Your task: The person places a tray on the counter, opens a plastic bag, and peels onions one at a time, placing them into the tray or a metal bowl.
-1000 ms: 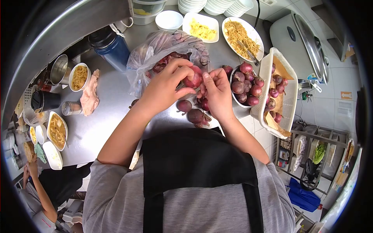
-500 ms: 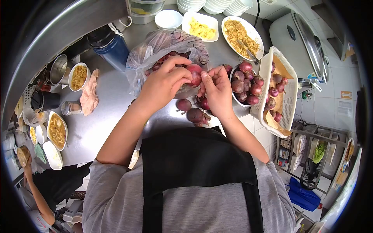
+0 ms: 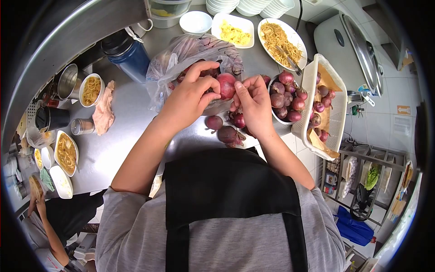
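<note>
A red onion (image 3: 226, 86) is held up between both hands, in front of an open clear plastic bag (image 3: 165, 63) with more onions inside. My left hand (image 3: 192, 97) grips the onion from its left side, thumb and fingers bent against it. On its right side my right hand (image 3: 251, 99) pinches at the onion's edge with thumb and forefinger; whether a bit of skin is between them is too small to tell. Below the hands, a loose onion (image 3: 214, 122) and a darker onion (image 3: 229, 135) lie on the counter. A bowl of onions (image 3: 288, 100) stands right of my right hand.
A white basket (image 3: 343, 122) with paper and onions stands at the right. Behind are a noodle plate (image 3: 281, 44), a dish of yellow food (image 3: 234, 34) and a white bowl (image 3: 195, 21). A blue bottle (image 3: 131, 56) stands left of the bag. Another person's hand (image 3: 38, 201) shows at the lower left.
My left fingers have shifted slightly, and more of the onion's face shows between the hands. At the lower left, the other person's arms have moved.
</note>
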The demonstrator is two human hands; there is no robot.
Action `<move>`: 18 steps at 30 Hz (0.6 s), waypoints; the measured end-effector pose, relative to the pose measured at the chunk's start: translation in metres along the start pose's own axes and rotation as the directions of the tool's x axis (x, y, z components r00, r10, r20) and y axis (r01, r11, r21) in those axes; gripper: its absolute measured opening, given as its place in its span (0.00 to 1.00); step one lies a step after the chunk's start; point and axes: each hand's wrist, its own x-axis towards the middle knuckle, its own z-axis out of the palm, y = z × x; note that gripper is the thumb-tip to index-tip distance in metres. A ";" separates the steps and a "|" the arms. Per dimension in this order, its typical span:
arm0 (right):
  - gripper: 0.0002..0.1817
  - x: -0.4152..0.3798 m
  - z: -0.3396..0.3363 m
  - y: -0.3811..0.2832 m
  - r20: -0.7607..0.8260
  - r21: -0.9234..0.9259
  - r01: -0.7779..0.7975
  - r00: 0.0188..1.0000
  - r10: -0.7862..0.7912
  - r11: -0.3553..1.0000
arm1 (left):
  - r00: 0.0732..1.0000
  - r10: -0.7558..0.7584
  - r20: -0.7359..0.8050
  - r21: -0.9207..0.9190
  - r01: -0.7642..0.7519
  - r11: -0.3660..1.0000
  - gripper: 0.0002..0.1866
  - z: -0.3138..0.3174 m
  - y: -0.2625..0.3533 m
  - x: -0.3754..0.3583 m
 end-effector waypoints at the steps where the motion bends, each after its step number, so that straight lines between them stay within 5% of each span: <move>1: 0.09 0.000 0.000 0.000 0.004 -0.007 0.002 1.000 -0.002 1.000 | 1.000 0.015 0.026 0.027 -0.016 1.000 0.07 -0.001 0.000 0.000; 11: 0.09 -0.001 -0.003 -0.007 0.013 -0.143 -0.035 0.999 0.038 0.989 | 0.999 -0.033 -0.023 0.008 0.033 0.999 0.10 0.003 0.005 0.003; 18: 0.10 0.001 -0.004 -0.001 0.015 -0.104 -0.079 0.997 0.081 0.991 | 0.986 0.164 -0.029 0.297 -0.148 0.944 0.10 0.001 0.003 0.002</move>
